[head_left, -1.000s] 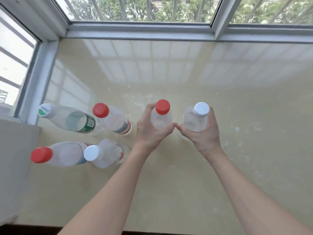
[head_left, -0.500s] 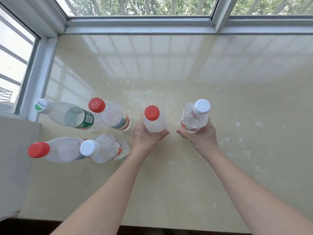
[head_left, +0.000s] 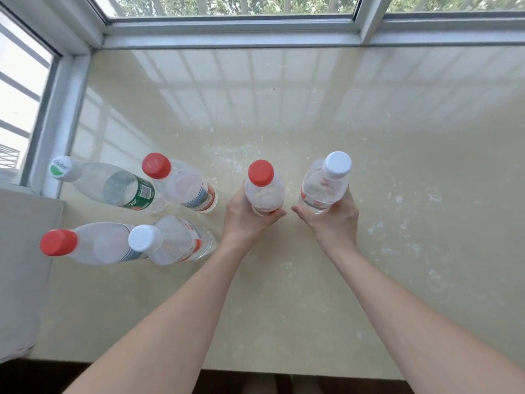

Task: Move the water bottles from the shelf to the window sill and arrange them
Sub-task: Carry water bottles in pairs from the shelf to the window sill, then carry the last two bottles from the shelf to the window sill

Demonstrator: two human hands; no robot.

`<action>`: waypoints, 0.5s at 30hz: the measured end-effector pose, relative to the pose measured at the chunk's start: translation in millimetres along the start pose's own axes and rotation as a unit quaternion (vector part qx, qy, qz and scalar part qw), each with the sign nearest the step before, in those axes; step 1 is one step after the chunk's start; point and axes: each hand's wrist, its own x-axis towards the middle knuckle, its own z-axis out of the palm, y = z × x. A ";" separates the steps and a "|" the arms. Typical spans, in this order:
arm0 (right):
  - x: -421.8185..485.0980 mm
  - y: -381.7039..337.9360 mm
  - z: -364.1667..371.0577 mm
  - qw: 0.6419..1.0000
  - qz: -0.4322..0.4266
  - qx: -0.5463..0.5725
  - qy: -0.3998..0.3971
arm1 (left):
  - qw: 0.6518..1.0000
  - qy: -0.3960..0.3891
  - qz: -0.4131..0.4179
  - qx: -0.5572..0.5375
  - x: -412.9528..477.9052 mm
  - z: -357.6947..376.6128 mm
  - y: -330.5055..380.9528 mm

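Note:
My left hand (head_left: 248, 220) grips a clear red-capped bottle (head_left: 264, 186) upright on the cream window sill (head_left: 284, 294). Just to its right, my right hand (head_left: 333, 220) holds a white-capped bottle (head_left: 326, 183) by its lower body, tilted slightly right. Several more bottles stand to the left in two rows: a green-labelled one with a white cap (head_left: 113, 186), a red-capped one (head_left: 181, 186), another red-capped one (head_left: 88, 245) and a white-capped one (head_left: 170, 241). Whether the held bottles' bases touch the sill is hidden by my hands.
Aluminium window frames (head_left: 227, 32) bound the sill at the back and the left (head_left: 56, 118). A grey block or wall corner (head_left: 22, 265) juts in at the near left. The sill's front edge (head_left: 284, 371) runs along the bottom.
Both hands have slid down to the lower bodies of their bottles and come slightly nearer. The bottles sit lower, and the white-capped one now leans right.

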 end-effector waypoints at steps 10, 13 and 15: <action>-4.0 11.5 -23.4 0.991 0.034 -0.081 -0.098 | 0.994 -0.035 0.002 0.105 -20.8 -18.0 3.2; -13.4 6.1 -52.0 0.976 0.048 -0.165 -0.132 | 0.977 -0.057 -0.039 0.202 -48.7 -28.9 16.1; -22.1 -5.4 -73.6 0.959 0.023 -0.240 -0.152 | 0.959 -0.085 -0.047 0.268 -72.1 -36.2 28.6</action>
